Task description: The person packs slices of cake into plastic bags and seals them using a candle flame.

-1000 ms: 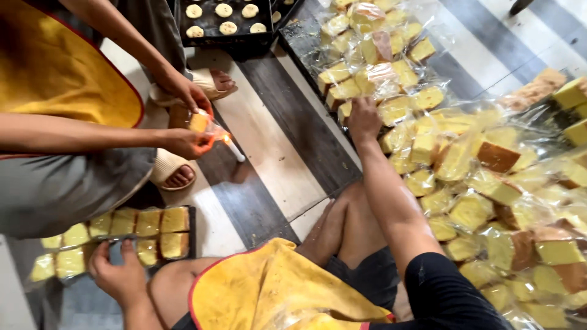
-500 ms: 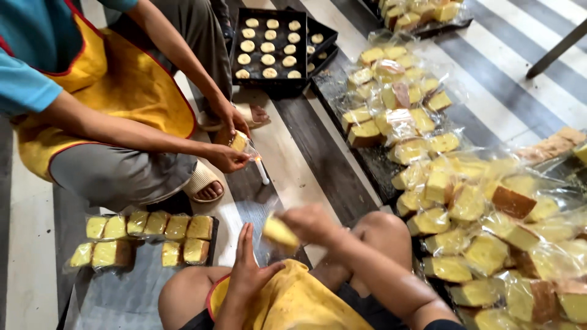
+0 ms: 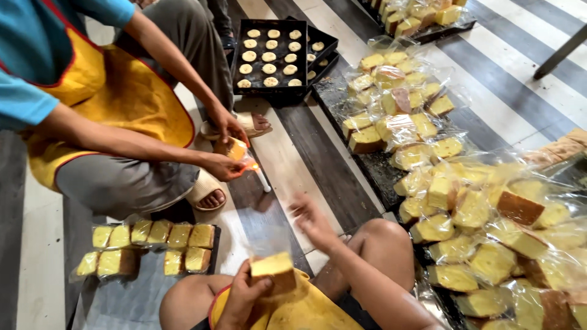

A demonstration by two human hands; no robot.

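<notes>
Cake in hand: the left hand (image 3: 244, 293) gripped a yellow, brown-crusted block of sponge cake (image 3: 274, 273) down at six o'clock, fingers wrapped round its left side, the piece held above the yellow apron (image 3: 306, 311) across the person's lap. Right hand (image 3: 312, 220) was out in the air just past the knee, blurred, fingers spread wide and holding nothing, over the grey and cream striped floor (image 3: 293, 153).

Off at three o'clock lay the big heap of clear-bagged yellow cake slices (image 3: 477, 232), bags glinting, spilling along the dark tray (image 3: 367, 168) from one o'clock down to five. At eight o'clock sat a neat double row of wrapped cake slices (image 3: 150, 247) on a flat dark tray (image 3: 215, 250) at the person's left knee.

Up at ten o'clock a co-worker squatted in a blue shirt and yellow apron (image 3: 116, 91), sandals on. Both of that co-worker's hands (image 3: 223, 146) were closed round a bagged cake slice (image 3: 233, 148), right at a small orange flame (image 3: 252, 165) on a white candle stick (image 3: 263, 180). At twelve o'clock stood a black baking tray of small round pale cakes (image 3: 269, 55), with another tray of bagged slices (image 3: 422, 15) further out at one o'clock.
</notes>
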